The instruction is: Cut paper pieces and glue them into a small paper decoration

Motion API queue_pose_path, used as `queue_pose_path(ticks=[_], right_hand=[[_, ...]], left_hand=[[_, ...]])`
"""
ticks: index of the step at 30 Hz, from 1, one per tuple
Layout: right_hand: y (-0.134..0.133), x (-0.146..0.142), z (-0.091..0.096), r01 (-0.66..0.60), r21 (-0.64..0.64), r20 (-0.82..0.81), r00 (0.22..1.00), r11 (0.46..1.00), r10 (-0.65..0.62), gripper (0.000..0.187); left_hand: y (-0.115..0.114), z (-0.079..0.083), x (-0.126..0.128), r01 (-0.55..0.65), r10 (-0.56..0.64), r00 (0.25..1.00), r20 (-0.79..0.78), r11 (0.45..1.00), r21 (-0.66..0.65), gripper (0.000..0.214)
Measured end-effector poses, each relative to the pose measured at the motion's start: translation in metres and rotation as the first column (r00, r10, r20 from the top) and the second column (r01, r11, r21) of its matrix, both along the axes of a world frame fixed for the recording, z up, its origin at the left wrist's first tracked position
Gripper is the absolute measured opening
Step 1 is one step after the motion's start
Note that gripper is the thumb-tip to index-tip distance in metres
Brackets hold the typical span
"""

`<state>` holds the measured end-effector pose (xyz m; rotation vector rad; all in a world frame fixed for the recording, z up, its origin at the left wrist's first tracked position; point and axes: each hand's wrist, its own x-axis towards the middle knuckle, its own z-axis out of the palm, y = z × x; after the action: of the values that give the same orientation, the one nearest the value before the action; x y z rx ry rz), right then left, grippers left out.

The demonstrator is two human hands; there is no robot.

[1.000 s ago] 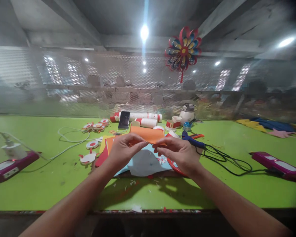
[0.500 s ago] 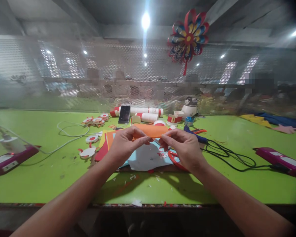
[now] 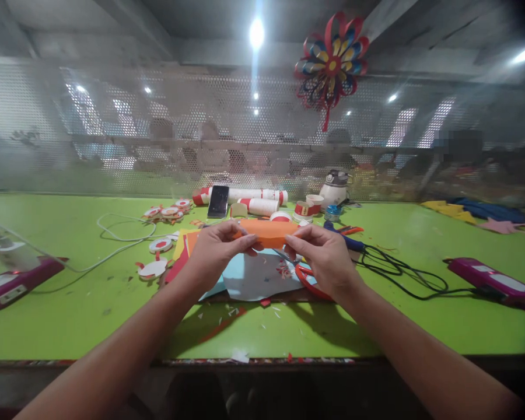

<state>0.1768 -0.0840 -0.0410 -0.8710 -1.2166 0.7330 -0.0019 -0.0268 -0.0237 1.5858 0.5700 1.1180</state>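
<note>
A folded orange paper sheet (image 3: 269,232) is held up over the green table (image 3: 70,303) between both hands. My left hand (image 3: 216,251) pinches its left end with thumb and fingers closed. My right hand (image 3: 324,256) pinches its right end the same way. Below the hands lie a light blue sheet (image 3: 256,277) and red-handled scissors (image 3: 308,277), with red, yellow and orange sheets (image 3: 184,251) stacked at the left.
A phone (image 3: 219,200) leans on red-and-white paper cup stacks (image 3: 258,204). A blue glue gun (image 3: 345,240) with black cable (image 3: 402,280) lies right. Pink power strips (image 3: 490,281) (image 3: 13,286) sit at both sides. A mesh screen stands behind, with a paper pinwheel (image 3: 331,61) hung above.
Both hands have folded the orange paper narrower and drawn it slightly lower and closer. The view has tilted a little, shifting the table down in the picture.
</note>
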Motion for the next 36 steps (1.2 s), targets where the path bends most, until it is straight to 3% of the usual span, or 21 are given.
queue_pose_path(ticks=[8, 16, 23, 32, 36], right_hand=[[0.0022, -0.0027, 0.0001, 0.002, -0.027, -0.083, 0.997, 1.0, -0.004, 0.015], [0.0008, -0.0023, 0.0009, 0.005, -0.049, -0.053, 0.999, 0.999, -0.008, 0.016], [0.0034, -0.001, -0.0015, 0.015, -0.041, -0.059, 0.998, 0.999, -0.018, 0.017], [0.0014, -0.0026, 0.0024, 0.087, -0.027, 0.036, 0.996, 0.996, -0.086, 0.017], [0.001, -0.004, 0.0021, 0.099, -0.046, 0.044, 0.994, 0.994, -0.097, 0.017]], left_hand=[[-0.0011, -0.0019, 0.0018, 0.02, -0.014, 0.997, 0.076, 0.996, -0.086, 0.021], [0.0006, -0.0034, 0.003, 0.036, -0.02, 0.992, 0.123, 0.992, -0.124, 0.027], [-0.0007, -0.0021, 0.0024, 0.031, -0.019, 0.995, 0.096, 0.992, -0.12, 0.049], [0.003, -0.0073, 0.0006, 0.137, -0.127, 0.985, 0.114, 0.988, -0.078, 0.033], [0.001, -0.0063, 0.0007, 0.168, -0.154, 0.98, 0.125, 0.979, -0.116, 0.029]])
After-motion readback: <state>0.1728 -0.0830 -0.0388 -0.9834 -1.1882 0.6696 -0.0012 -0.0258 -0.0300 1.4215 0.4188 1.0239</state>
